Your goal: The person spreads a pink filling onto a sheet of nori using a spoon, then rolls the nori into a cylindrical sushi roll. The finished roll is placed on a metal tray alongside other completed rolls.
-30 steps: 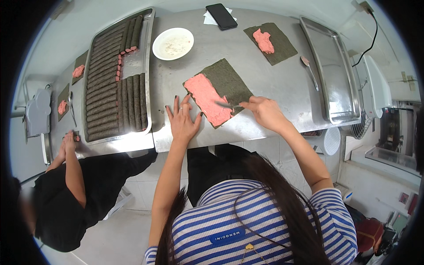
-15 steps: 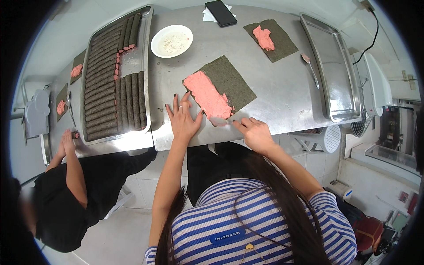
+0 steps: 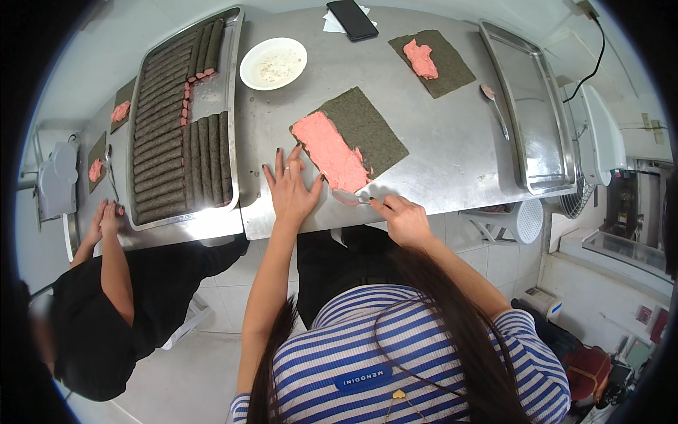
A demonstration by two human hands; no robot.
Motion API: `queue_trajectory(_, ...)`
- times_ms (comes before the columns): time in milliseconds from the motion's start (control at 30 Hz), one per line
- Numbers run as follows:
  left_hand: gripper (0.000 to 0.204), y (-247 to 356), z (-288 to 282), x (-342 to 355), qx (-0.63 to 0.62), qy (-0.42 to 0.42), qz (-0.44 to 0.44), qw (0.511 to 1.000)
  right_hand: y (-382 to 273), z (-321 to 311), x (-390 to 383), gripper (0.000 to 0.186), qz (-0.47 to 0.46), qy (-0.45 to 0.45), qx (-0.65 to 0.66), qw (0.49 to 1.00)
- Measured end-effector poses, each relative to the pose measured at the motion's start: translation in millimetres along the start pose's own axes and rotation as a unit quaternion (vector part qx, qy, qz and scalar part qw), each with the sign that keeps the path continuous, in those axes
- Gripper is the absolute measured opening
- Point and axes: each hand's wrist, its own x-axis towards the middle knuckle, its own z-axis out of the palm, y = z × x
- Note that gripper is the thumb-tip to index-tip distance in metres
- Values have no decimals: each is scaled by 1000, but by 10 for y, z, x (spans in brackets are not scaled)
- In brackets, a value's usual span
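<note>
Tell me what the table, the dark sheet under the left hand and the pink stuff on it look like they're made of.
Table: likely stainless steel, brushed grey with soft reflections. Dark sheet: looks like dried seaweed, matte, dark green, thin and flat. Pink stuff: a soft paste, perhaps minced fish or meat, spread unevenly with ragged edges. The left hand rests at the sheet's corner; the right hand holds a small spreading tool.

Wearer: short-sleeved top, navy and white horizontal stripes, small blue label patch on the chest, lettering not copied. Small gold-coloured heart pendant just below the patch. Long dark hair falls forward over both shoulders and across the stripes. Dark trousers or apron below, cannot tell which. Both forearms bare, no watch or bracelets visible. Left hand [image 3: 291, 189] has dark-painted nails; right hand [image 3: 404, 221] nails not visible.
</note>
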Motion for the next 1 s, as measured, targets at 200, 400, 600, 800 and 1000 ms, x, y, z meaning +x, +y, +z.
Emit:
queue_trajectory(200, 41, 3, 1, 2, 6, 3, 2, 1000, 71, -73, 18, 41, 86, 41, -11, 995)
queue_trajectory(400, 42, -28, 31, -7, 0, 8, 3, 1000, -11, -165, 24, 38, -41, 9, 2, 999)
queue_trajectory(600, 45, -27, 6, -3, -12, -6, 4, 1000, 354, -617, 225, 35, -165, -10, -112, 980)
queue_trajectory(800, 46, 11, -8, 3, -27, -17, -10, 999, 262, -507, 310, 32, -231, 8, -140, 963)
queue_trajectory(1000, 46, 37, -12, -1, -34, -18, -16, 999, 340, -518, 317, 34, -207, -8, -166, 964)
